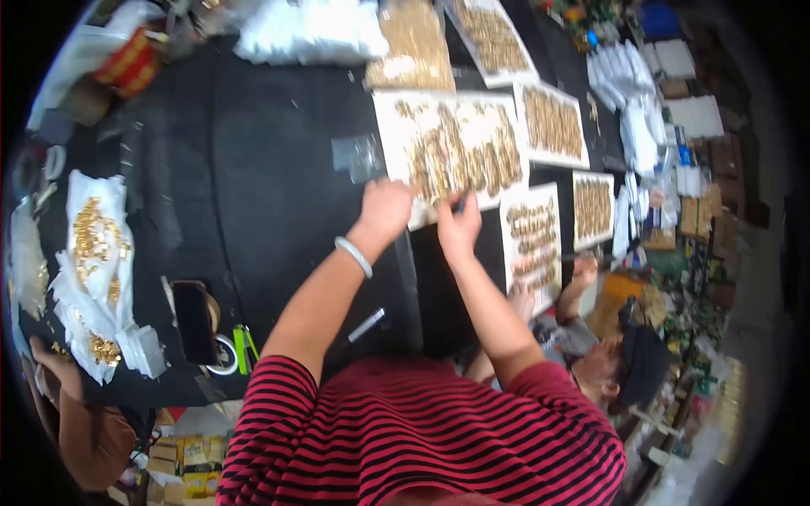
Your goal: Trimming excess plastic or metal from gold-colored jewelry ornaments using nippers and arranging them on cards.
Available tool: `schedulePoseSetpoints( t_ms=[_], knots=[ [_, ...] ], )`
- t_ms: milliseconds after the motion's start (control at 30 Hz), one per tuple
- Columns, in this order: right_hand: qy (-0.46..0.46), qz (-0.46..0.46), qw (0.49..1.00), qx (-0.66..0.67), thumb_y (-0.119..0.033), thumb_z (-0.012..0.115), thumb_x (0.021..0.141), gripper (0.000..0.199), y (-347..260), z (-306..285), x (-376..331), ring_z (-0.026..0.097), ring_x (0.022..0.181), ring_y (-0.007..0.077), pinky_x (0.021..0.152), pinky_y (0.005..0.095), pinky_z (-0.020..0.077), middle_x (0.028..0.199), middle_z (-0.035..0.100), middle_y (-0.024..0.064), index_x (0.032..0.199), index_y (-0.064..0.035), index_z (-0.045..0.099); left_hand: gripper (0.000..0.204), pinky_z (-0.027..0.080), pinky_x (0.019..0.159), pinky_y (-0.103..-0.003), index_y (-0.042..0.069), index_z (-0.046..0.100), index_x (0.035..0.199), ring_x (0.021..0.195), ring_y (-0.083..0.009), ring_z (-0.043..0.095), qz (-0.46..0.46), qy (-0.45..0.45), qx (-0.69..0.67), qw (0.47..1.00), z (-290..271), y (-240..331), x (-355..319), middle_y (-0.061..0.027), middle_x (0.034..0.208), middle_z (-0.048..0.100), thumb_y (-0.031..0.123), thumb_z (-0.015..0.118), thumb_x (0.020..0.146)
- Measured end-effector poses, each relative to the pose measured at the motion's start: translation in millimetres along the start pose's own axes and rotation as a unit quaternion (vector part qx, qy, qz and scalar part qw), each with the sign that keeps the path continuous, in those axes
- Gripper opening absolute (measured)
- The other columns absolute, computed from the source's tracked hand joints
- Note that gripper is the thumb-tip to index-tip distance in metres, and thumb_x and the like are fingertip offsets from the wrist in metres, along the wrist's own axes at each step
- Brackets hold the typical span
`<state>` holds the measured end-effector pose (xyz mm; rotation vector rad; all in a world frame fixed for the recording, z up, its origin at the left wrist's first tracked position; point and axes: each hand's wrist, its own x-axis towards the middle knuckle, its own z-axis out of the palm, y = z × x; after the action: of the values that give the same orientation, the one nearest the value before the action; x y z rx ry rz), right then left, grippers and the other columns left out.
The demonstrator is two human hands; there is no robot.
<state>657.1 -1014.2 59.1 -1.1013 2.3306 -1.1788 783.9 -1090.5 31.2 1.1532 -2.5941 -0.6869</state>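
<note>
Both of my hands work at the near left edge of a white sheet (393,139) covered with rows of small shiny gold pieces (485,160). My left hand (388,207), with a pale bangle on its wrist, is closed at the sheet's left edge; what its fingertips hold is too blurred to tell. At the sheet's near edge, my right hand (458,229) has its fingers pinched around a small dark object (461,201) beside the gold pieces. I cannot make out its kind.
More sheets of gold pieces (553,125) lie at the right, beside a co-worker (629,363). White plastic bags (312,32) lie at the back. Leftward are a phone (194,323), tape roll (224,355), green cutter (245,348) and gold pieces on white plastic (99,232). Another person's arm (59,367) is far left.
</note>
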Motion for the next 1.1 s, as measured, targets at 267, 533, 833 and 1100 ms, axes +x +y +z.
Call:
schedulePoseSetpoints(
  t_ms=[267,533,833,1100],
  knots=[
    [-0.091,-0.135,0.981,0.105,0.005,0.060,0.086,0.013,-26,-57,-56,0.052,0.080,0.0071,0.071,0.0221,0.0449,0.086,0.054,0.0003,0.094,-0.0041,0.055,0.020,0.053,0.073,-0.043,0.004,0.067,0.104,0.080,-0.0366,0.066,-0.106,0.209,-0.229,0.945,-62,-18,-102,-0.0167,0.084,0.068,0.009,0.060,0.086],
    [-0.202,-0.174,0.938,0.223,0.006,0.060,0.083,0.013,-91,-76,-137,0.054,0.075,0.0086,0.070,0.0235,0.0459,0.083,0.056,0.0013,0.091,-0.0029,0.054,0.014,0.053,0.072,-0.034,0.000,0.068,0.095,0.076,-0.0280,0.068,-0.185,0.246,-0.226,0.924,-130,-12,-232,-0.0153,0.085,0.069,0.007,0.065,0.084],
    [-0.344,-0.161,0.874,0.304,0.004,0.063,0.080,0.014,-163,-66,-174,0.051,0.076,0.0055,0.069,0.0215,0.0424,0.083,0.057,-0.0022,0.087,-0.0051,0.055,0.010,0.053,0.073,-0.026,-0.004,0.063,0.099,0.079,-0.0140,0.067,-0.188,0.227,-0.524,0.799,-224,35,-267,-0.0118,0.093,0.070,0.003,0.057,0.094],
    [-0.431,-0.132,0.827,0.336,0.004,0.064,0.078,0.016,-188,-59,-185,0.054,0.075,0.0068,0.069,0.0221,0.0439,0.081,0.058,-0.0014,0.086,-0.0057,0.054,0.015,0.054,0.074,-0.027,-0.003,0.060,0.107,0.084,-0.0164,0.069,-0.191,0.191,-0.543,0.796,-234,52,-280,-0.0140,0.097,0.070,0.007,0.054,0.097]
  ],
)
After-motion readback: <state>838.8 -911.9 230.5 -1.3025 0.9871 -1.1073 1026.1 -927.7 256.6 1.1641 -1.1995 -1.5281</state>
